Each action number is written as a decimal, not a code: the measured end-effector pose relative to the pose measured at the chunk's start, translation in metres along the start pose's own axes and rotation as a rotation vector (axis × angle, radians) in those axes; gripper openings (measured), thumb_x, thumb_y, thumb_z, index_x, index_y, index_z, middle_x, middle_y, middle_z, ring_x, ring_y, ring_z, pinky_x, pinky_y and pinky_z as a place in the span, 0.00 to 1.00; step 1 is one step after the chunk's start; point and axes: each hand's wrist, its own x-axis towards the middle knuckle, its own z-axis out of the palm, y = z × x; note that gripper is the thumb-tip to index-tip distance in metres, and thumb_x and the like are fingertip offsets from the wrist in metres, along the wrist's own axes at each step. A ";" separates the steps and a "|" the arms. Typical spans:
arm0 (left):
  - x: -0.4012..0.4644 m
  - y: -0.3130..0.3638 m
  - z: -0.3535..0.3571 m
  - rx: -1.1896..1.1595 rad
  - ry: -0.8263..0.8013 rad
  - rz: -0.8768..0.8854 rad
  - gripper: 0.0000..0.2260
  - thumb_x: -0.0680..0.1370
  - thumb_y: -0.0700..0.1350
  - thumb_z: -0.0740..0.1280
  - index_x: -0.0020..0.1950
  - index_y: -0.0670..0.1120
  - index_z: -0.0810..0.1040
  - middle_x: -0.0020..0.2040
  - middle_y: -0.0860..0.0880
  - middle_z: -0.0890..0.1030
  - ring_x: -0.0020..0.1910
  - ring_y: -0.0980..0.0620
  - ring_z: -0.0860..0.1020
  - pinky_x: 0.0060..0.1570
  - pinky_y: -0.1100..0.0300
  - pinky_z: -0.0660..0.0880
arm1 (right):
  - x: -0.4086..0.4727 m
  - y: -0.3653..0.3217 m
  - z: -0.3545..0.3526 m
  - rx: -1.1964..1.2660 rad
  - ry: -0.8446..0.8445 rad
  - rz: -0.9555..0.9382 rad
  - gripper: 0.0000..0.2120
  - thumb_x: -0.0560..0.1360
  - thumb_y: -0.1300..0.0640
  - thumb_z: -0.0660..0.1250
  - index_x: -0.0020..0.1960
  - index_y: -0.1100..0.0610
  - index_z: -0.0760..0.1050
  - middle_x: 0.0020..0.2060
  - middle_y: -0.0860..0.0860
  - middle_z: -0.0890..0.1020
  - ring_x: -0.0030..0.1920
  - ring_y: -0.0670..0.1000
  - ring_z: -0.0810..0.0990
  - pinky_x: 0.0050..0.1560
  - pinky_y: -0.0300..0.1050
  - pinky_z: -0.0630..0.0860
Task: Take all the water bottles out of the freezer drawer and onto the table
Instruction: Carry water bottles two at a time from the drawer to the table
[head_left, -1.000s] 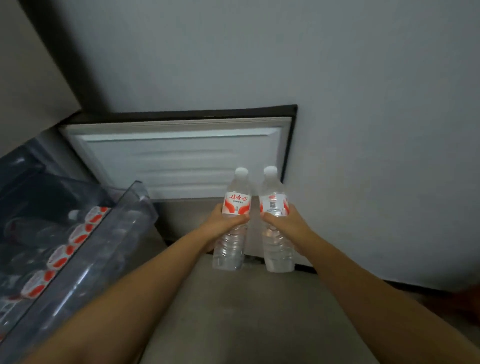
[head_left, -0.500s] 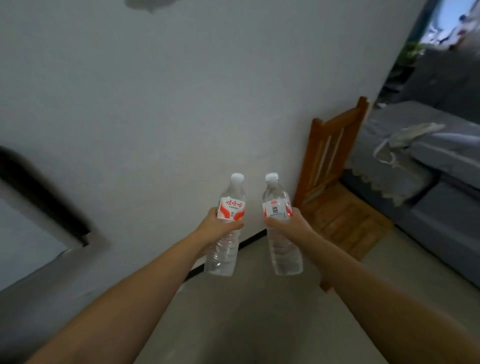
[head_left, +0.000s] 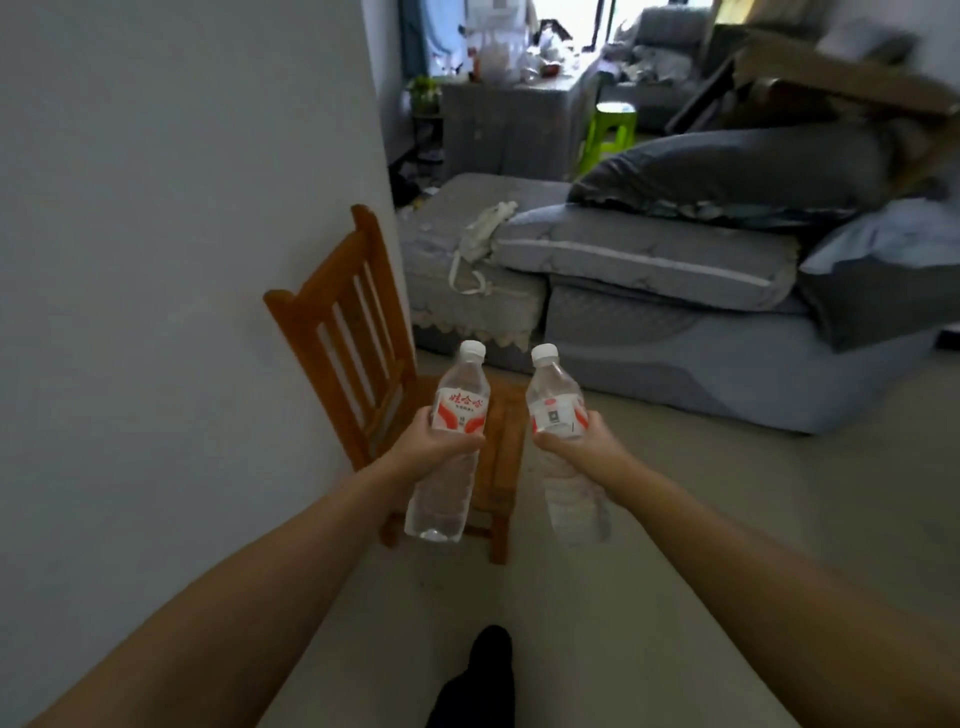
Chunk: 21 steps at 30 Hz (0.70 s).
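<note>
I carry two clear water bottles with white caps and red-and-white labels, held upright in front of me. My left hand grips the left bottle around its middle, just under the label. My right hand grips the right bottle the same way, and that bottle leans slightly left at the top. The two bottles are side by side, a small gap between them. The freezer drawer is out of view.
A wooden chair stands against the grey wall straight ahead, below the bottles. A grey sofa piled with cushions fills the right. Further back are a grey-draped table with clutter and a green stool. My foot shows below.
My view has swung right, away from the freezer door and drawer, past the bare wall to the chair and sofa. Both hands kept their bottles in front of me throughout.
</note>
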 end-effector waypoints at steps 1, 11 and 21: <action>0.019 0.013 0.013 0.017 -0.040 0.000 0.30 0.67 0.50 0.76 0.66 0.49 0.68 0.53 0.51 0.78 0.52 0.51 0.78 0.46 0.56 0.75 | 0.010 0.000 -0.016 0.028 0.047 0.001 0.36 0.69 0.51 0.75 0.70 0.55 0.61 0.59 0.55 0.77 0.56 0.56 0.79 0.58 0.58 0.78; 0.154 0.113 0.151 0.230 -0.404 0.088 0.31 0.66 0.45 0.77 0.64 0.49 0.65 0.49 0.51 0.77 0.46 0.52 0.79 0.36 0.61 0.75 | 0.048 -0.003 -0.147 0.220 0.461 0.016 0.23 0.68 0.52 0.76 0.58 0.56 0.71 0.49 0.54 0.80 0.48 0.53 0.82 0.46 0.53 0.82; 0.189 0.170 0.382 0.468 -0.891 0.282 0.09 0.70 0.38 0.74 0.46 0.46 0.78 0.40 0.49 0.82 0.33 0.57 0.81 0.34 0.67 0.78 | 0.021 0.069 -0.311 0.354 0.874 0.177 0.10 0.69 0.55 0.74 0.48 0.51 0.76 0.43 0.53 0.82 0.38 0.48 0.81 0.36 0.40 0.78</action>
